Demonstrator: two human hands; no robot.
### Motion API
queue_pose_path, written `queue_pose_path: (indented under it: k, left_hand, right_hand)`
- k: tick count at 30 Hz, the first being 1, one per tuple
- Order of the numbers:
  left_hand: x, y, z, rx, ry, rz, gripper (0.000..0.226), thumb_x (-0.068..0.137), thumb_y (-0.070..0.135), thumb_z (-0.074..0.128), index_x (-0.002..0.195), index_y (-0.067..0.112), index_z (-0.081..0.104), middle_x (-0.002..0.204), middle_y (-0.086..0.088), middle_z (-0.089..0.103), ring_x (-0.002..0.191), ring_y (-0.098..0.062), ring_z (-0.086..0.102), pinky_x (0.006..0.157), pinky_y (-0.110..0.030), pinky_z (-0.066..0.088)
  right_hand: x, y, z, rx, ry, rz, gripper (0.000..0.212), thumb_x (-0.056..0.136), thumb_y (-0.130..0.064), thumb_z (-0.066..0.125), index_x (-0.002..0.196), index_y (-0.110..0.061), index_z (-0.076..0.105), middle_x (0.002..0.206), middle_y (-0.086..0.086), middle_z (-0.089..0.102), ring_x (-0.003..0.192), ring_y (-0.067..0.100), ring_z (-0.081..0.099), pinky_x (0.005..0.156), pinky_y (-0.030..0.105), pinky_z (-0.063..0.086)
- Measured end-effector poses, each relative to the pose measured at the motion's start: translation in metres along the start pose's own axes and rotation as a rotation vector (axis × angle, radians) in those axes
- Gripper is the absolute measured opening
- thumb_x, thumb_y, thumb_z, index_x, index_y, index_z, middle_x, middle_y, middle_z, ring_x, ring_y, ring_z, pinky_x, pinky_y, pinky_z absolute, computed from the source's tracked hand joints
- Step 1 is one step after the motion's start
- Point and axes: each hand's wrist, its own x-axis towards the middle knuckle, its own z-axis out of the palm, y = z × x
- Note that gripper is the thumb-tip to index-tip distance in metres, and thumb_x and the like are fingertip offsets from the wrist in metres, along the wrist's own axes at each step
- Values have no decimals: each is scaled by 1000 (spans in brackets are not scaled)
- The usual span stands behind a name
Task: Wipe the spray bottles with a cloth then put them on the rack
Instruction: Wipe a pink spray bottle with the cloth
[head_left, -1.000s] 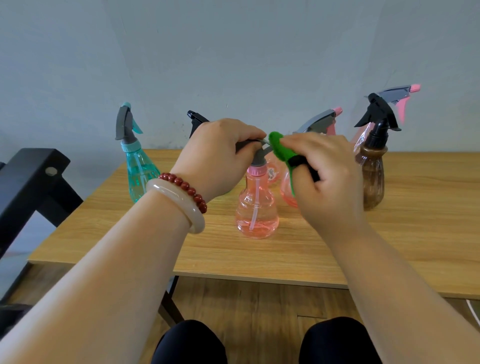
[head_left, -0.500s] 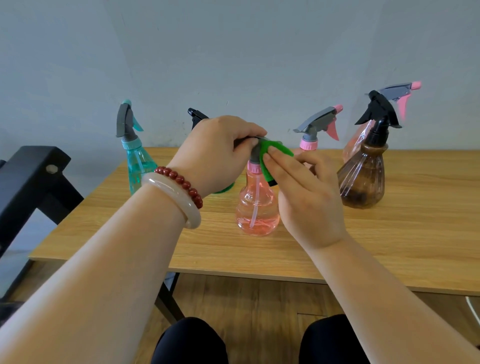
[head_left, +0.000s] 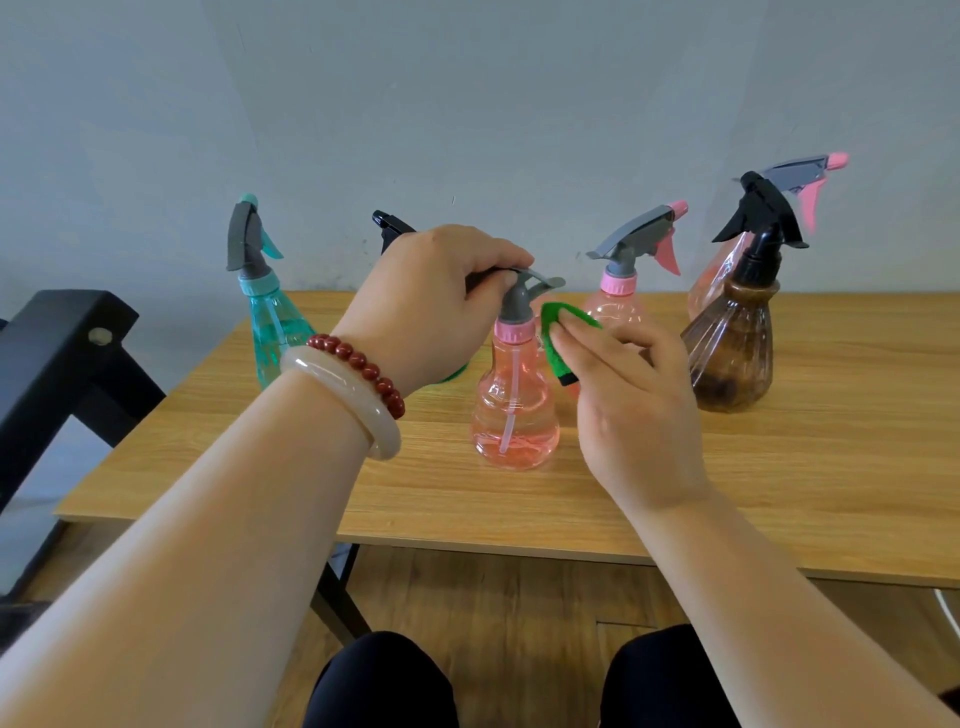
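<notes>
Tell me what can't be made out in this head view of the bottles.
Head view:
Black-nozzled bottle: body hidden behind left hand.
Rear pink bottle: body mostly behind brown bottle, trigger blurred.
Black frame: cut off by left edge.
Green cloth: partly under right hand.

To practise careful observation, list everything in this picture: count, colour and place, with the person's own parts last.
front pink spray bottle: one, pink, grey head, table centre.
other pink spray bottles: two, pink, behind it and far right.
brown spray bottle: one, brown, black head, right.
teal spray bottle: one, teal, left.
black trigger head: one, left of centre, bottle mostly hidden.
cloth: one, green, at front bottle's neck.
table: one, wood.
black frame: one, left of table.
bracelets: two, red beads and pale bangle, left wrist.
left hand: grips front bottle's head.
right hand: holds cloth.
</notes>
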Motion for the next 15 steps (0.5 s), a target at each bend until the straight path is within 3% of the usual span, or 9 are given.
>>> queue_pose_path:
  k: [4,9,12,15]
  left_hand:
    - [1,1,0,0,-1,12,30,100,17,52,123,25,69,118,10,69,111,-3,59,84,3,31]
    - [5,0,-8,16,-81,8,35,101,17,48,129,31,64,125,16,64,112,4,52,80,8,26]
    - [1,-2,-14,-106,-80,4,44,99,16,52,138,37,54,124,23,59,106,9,57,84,7,33]
    - [-2,-7,-15,-266,32,-20,46,96,17,61,137,35,53,126,22,59,99,8,63,88,-4,46]
  right_hand:
    - [17,-11,-6,90,131,-18,27,104,-12,49,115,0,70,118,7,69,105,22,50,89,31,49]
    - [7,-10,11,60,37,-65,23,101,-7,54,117,-4,70,121,4,69,111,22,53,96,30,47]
    - [4,-11,3,80,41,-41,23,100,-5,54,115,-3,71,120,5,69,114,20,49,97,30,46]
    - [15,-14,-4,113,74,-33,26,103,-12,51,117,-3,70,121,5,69,113,20,49,95,33,48]
